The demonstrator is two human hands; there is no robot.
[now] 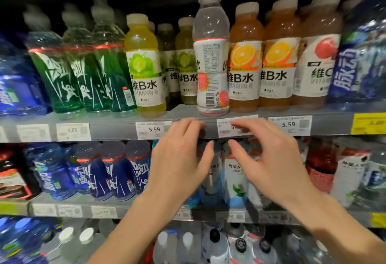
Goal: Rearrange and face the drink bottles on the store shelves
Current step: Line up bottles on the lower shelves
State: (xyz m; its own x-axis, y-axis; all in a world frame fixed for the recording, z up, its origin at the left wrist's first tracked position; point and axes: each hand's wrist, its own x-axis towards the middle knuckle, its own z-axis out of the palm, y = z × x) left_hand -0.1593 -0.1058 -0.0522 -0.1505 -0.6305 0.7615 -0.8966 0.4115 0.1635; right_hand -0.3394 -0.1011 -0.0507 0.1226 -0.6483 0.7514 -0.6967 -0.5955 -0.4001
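Facing comes next, I judge: the clear pink-tinted plastic bottle with a white grapefruit label stands at the upper grey shelf lip, barcode outward (needing a turn). Both the left hand and right hand hover below, fingers spread, holding nothing. Orange neighbours crowd its right; a gap opens left.

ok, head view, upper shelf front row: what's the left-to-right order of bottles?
Blue-wrapped bottle at the left edge → three green bottles → yellow-green lime bottle → clear grapefruit bottle turned barcode-out → two orange-fruit bottles → brownish apple-label bottle → blue-wrapped bottle at the right edge.
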